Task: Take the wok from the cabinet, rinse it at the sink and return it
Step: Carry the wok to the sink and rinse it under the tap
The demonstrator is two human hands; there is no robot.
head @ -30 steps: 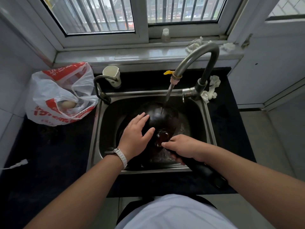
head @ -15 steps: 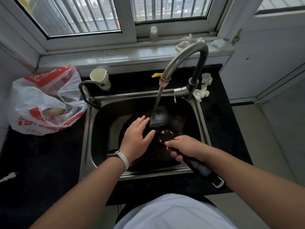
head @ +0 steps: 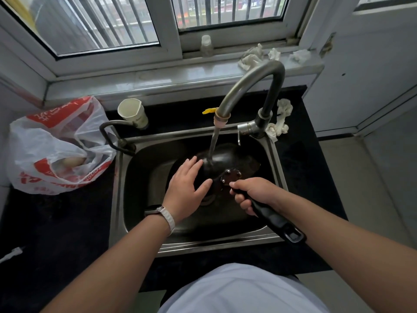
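The black wok (head: 228, 158) lies bottom-up in the steel sink (head: 144, 168), its riveted handle plate facing me. Water runs from the curved tap (head: 252, 82) onto its rounded underside. My right hand (head: 252, 192) is closed around the wok's black handle (head: 277, 222), which sticks out over the sink's front rim. My left hand (head: 187, 188) rests flat on the wok's outer surface with fingers spread, just left of the water stream.
A red-and-white plastic bag (head: 56, 150) with food sits on the dark counter at the left. A white cup (head: 132, 111) stands behind the sink. Crumpled cloths (head: 281, 118) lie by the tap base and on the windowsill. A small bottle (head: 206, 45) stands on the sill.
My left hand has slid a little across the wok's underside. My right hand has pulled the handle back and up, so the riveted plate shows more clearly.
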